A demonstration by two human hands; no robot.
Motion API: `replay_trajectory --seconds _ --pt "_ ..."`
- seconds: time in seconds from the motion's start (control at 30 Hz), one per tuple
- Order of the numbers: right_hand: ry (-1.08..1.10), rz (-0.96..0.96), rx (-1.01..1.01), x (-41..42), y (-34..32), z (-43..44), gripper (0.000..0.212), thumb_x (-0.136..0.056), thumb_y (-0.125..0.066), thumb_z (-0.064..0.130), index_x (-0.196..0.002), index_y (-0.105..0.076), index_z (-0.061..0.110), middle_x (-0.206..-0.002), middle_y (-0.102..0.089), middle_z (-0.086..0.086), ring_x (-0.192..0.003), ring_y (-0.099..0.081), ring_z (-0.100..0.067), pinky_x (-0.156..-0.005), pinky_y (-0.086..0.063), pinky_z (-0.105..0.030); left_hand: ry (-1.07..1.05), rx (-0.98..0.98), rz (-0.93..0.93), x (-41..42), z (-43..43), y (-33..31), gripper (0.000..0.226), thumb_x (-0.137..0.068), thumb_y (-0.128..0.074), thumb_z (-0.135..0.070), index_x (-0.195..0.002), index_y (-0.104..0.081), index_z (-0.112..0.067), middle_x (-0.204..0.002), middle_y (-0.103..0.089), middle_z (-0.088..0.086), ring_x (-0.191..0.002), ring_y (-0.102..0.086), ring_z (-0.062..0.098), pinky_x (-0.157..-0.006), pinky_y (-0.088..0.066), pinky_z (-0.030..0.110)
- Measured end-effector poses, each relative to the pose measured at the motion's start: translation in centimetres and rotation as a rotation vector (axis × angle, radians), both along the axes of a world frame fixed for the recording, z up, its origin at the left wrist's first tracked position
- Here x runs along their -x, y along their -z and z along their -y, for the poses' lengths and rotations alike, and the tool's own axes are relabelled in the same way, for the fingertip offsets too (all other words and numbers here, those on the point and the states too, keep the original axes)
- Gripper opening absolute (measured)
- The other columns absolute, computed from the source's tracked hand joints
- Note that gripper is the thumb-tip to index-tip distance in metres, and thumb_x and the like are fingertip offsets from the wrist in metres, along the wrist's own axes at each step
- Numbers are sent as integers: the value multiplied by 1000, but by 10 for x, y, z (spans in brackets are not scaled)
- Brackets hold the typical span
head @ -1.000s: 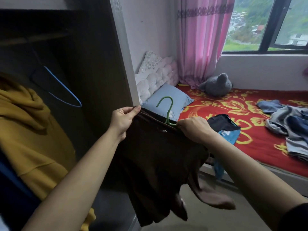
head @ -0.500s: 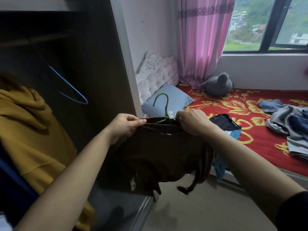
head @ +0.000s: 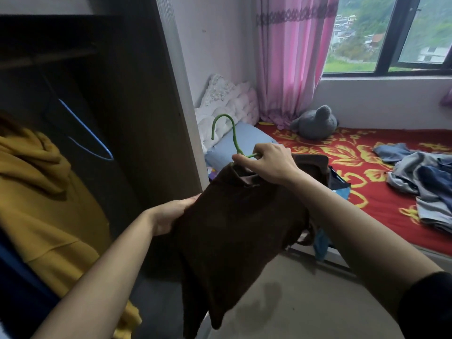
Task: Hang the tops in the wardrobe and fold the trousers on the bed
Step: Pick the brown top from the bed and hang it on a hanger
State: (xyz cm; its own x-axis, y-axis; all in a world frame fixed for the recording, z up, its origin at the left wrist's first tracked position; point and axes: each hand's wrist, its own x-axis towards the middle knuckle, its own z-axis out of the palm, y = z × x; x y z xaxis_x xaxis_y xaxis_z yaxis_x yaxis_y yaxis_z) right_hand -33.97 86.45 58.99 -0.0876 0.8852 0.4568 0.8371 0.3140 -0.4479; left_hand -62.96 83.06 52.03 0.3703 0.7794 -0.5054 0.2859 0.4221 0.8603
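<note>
Since the earlier frame the left hand [head: 171, 216] has dropped from the collar to the side of the dark brown knit top [head: 232, 228] and grips its edge. The right hand [head: 266, 165], set higher and apart from it, pinches the thin green wire hanger [head: 234, 138] at its neck. The top now hangs long and creased on the hanger, in front of the open wardrobe [head: 146, 94] and near the red floral bed [head: 354, 172].

One wide-angle camera, worn on the person's head, faces forward and down, close to the open front of the wardrobe [head: 137, 106]. The bed [head: 354, 172] lies right of the wardrobe, with the window [head: 415, 33] further right and higher.
</note>
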Motion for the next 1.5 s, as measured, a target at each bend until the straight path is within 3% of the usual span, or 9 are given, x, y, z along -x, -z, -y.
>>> replay_trajectory --seconds 0.13,0.3,0.43,0.73,0.87,1.0,1.17,1.33,1.5 --pt "-24 22 26 -3 4 4 58 -80 -51 73 -65 -55 17 -62 -58 3 -63 -54 -18 -57 -35 -32 -11 -90 72 -7 0 1 43 -85 -66 -36 -121 -70 -13 -124 -67 16 -110 -67 27 -96 -51 42" --pt "-231 90 85 -1 2 8 43 -97 -45 48 -74 -59 15 -77 -57 -5 -72 -53 -26 -62 -39 -38 -162 -227 154 -23 -7 -5 33 -93 -59 -39 -113 -73 -18 -116 -71 13 -104 -69 23 -79 -57 30" --pt "-268 97 216 -3 8 9 42 -99 -45 45 -72 -56 14 -72 -56 -1 -68 -52 -21 -57 -35 -34 -230 -324 102 -43 -7 -20 42 -91 -57 -57 -80 -79 -23 -84 -75 6 -78 -73 15 -64 -56 23" --pt "-104 438 258 -32 51 11 33 -95 -43 42 -89 -67 20 -93 -67 -4 -88 -63 -29 -65 -39 -34 -496 -716 -304 -24 -18 -46 63 -88 -59 -61 -43 -38 -21 -43 -32 -14 -41 -31 4 -44 -27 24" --pt "-42 183 195 -34 26 0 33 -94 -44 42 -77 -62 19 -82 -63 -4 -81 -60 -30 -64 -42 -36 -502 -661 -431 -15 -17 -29 56 -93 -55 -55 -54 -34 -22 -57 -34 1 -57 -36 17 -60 -30 31" --pt "-50 -180 160 -37 2 -4 31 -92 -48 37 -76 -69 21 -80 -68 4 -81 -61 -19 -70 -47 -36 -517 -482 -487 -5 -16 -10 46 -99 -50 -44 -85 -71 -6 -89 -68 7 -87 -63 23 -85 -50 36" --pt "-198 -143 160 -24 -1 2 35 -99 -52 42 -83 -75 22 -71 -61 9 -70 -55 -4 -63 -38 -24 -398 -553 -709 -3 -15 -15 43 -94 -59 -41 -61 -55 -15 -63 -54 1 -67 -53 20 -62 -40 31" --pt "-292 -67 190 -9 -4 3 45 -100 -52 46 -85 -74 10 -71 -61 -1 -67 -55 -14 -62 -38 -29 -199 -464 -218 -26 -2 -36 41 -88 -60 -56 -105 -75 -22 -100 -75 -1 -96 -69 11 -84 -52 24" --pt "-338 -105 157 1 -7 0 49 -97 -59 45 -69 -55 4 -61 -46 -2 -57 -41 -15 -57 -32 -33 -233 -516 -18 -35 4 -35 17 -89 -70 -18 -105 -76 -15 -97 -76 9 -90 -73 20 -67 -56 20"
